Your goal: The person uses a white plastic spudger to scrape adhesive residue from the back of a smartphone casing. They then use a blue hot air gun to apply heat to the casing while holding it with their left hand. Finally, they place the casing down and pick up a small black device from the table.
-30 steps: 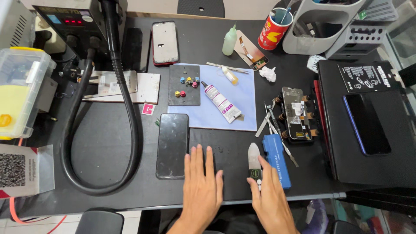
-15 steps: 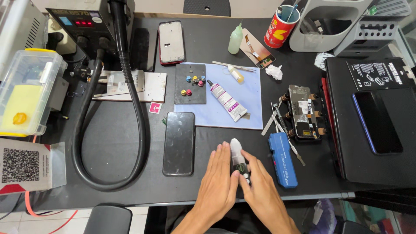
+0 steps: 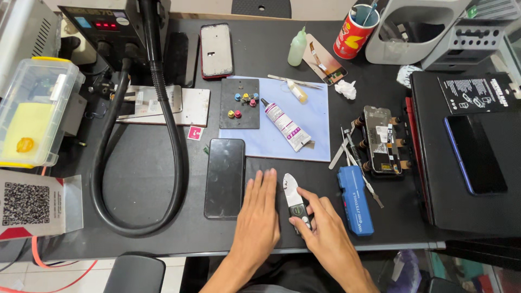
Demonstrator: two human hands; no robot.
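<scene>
head view: two hands low on a packed black repair bench, right one on a small white tool.

biggest worry is the workbench (image 3: 135,179) itself, stuff is everywhere. the thick black hose (image 3: 173,141) loops right by the dark phone (image 3: 224,177), so a snag could probably drag it. the phone lies face up just left of the left hand (image 3: 259,217), and a careless sweep could shove it toward the near edge. the blue tool (image 3: 355,201) sits just right of the right hand (image 3: 320,236), easy to knock. the small white tool (image 3: 293,201) lies between both hands on the bench, dark end toward the person, and looks like it could slip out. pose: left hand flat, palm down, fingers spread, holding nothing. right hand curled, fingertips pinching the tool's near end, index along its side.
</scene>
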